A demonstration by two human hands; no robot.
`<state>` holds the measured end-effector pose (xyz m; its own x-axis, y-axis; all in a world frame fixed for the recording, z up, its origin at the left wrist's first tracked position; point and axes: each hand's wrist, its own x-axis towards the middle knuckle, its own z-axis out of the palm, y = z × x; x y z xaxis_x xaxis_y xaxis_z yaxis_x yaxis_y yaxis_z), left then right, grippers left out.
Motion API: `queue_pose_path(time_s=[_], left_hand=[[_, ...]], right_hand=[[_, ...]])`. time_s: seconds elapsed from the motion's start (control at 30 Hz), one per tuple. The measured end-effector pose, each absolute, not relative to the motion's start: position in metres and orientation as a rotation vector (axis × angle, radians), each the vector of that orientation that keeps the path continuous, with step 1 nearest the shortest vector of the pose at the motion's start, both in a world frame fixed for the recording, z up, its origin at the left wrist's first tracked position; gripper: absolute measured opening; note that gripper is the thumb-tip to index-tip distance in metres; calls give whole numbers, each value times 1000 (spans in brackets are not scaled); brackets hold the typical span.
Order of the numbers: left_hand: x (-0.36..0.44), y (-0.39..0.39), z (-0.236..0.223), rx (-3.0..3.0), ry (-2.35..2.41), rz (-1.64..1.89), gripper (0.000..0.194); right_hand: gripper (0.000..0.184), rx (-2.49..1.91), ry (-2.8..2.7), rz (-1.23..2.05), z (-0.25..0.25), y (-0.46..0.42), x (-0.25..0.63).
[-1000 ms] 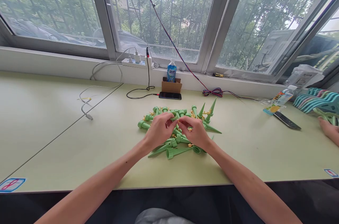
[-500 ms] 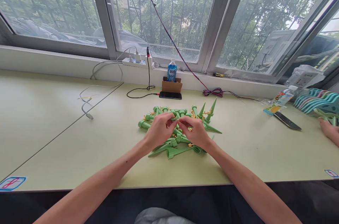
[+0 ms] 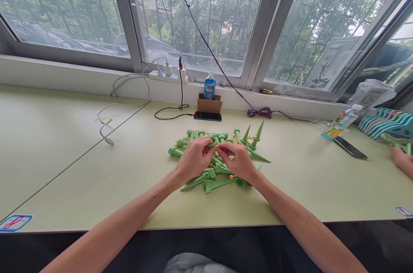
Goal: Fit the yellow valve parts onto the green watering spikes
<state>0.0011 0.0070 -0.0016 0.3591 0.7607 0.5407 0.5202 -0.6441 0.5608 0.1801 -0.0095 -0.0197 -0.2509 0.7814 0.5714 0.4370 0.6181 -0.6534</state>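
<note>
My left hand (image 3: 196, 154) is closed around a green plastic watering spike (image 3: 212, 141), whose round open end shows above the thumb. Close against it, my right hand (image 3: 238, 160) pinches at the same spot; its fingertips hide most of what they hold, something small. Both hands are just over a pile of green cone-shaped watering spikes (image 3: 217, 185) with small yellow valves (image 3: 232, 176) among them. A few spikes on the right stand point up, such as one tall spike (image 3: 258, 134).
Behind the pile are a phone (image 3: 207, 116), a small cardboard box (image 3: 209, 104) and a blue bottle (image 3: 209, 86). To the right lie a tilted drink bottle (image 3: 341, 123), another phone (image 3: 350, 147) and teal pieces (image 3: 383, 122). Another person's hand (image 3: 402, 160) holds something green at the right edge.
My hands hold almost the same place and grip. The other person's hand at the right edge has shifted very slightly.
</note>
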Motion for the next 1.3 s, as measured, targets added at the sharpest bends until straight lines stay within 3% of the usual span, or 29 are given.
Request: queue_pose_path(time_s=[1.3], left_hand=[[2, 6, -2, 2330, 1151, 1140, 26]], right_hand=[[15, -949, -1885, 460, -23, -8, 180]])
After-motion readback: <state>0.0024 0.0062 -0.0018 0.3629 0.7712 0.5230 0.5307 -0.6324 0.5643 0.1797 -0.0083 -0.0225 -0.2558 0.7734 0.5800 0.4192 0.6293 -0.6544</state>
